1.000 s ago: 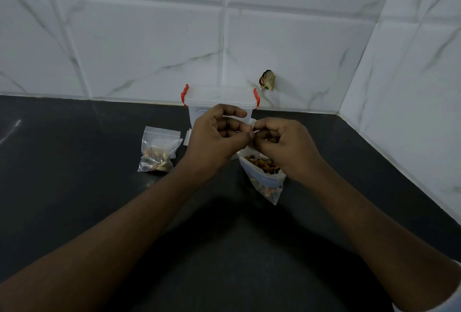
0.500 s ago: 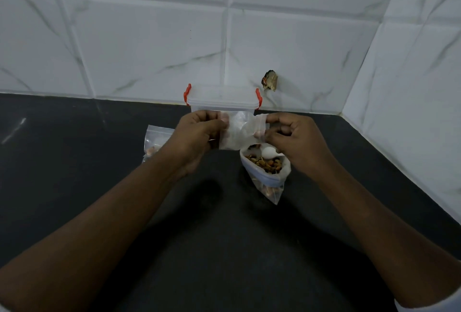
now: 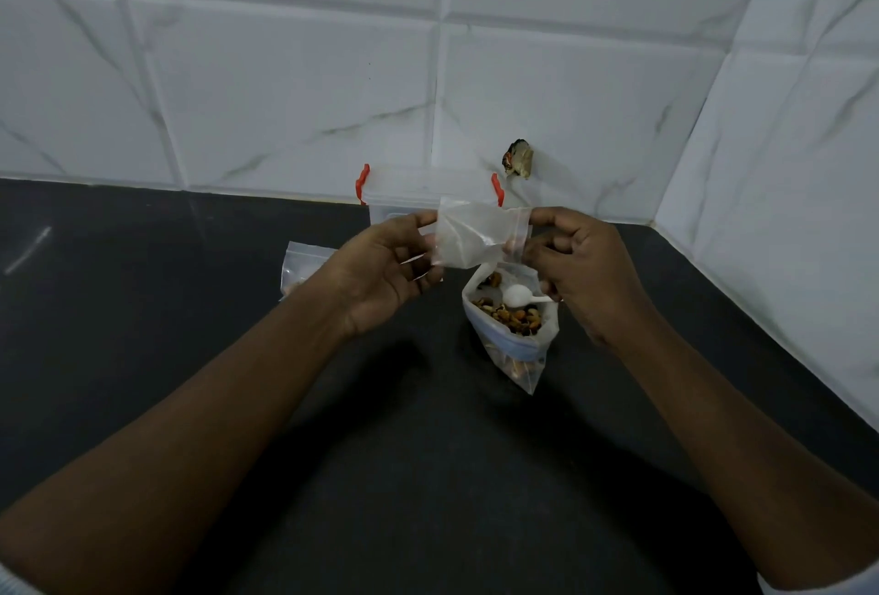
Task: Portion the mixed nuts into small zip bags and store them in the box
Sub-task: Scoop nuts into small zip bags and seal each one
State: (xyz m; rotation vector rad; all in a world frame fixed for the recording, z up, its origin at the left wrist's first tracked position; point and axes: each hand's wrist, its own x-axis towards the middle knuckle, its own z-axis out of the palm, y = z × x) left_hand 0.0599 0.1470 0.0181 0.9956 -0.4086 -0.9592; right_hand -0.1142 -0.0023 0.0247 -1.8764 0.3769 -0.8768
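An empty small zip bag [image 3: 468,235] hangs stretched sideways between my hands above the black counter. My left hand [image 3: 385,271] pinches its left end. My right hand [image 3: 578,263] pinches the right end, where the zip strip is. Below the hands stands a large open bag of mixed nuts [image 3: 511,323] with a white spoon [image 3: 521,295] lying in it. A filled small zip bag [image 3: 299,268] lies to the left, partly hidden by my left forearm. The clear box with red clips [image 3: 418,192] stands shut against the back wall.
The black counter [image 3: 142,309] ends at white tiled walls at the back and on the right. A small dark object [image 3: 517,159] sticks to the back wall, right of the box.
My hands were pressed together over the nut bag. They have moved apart and risen a little, and the small empty bag is now spread between them.
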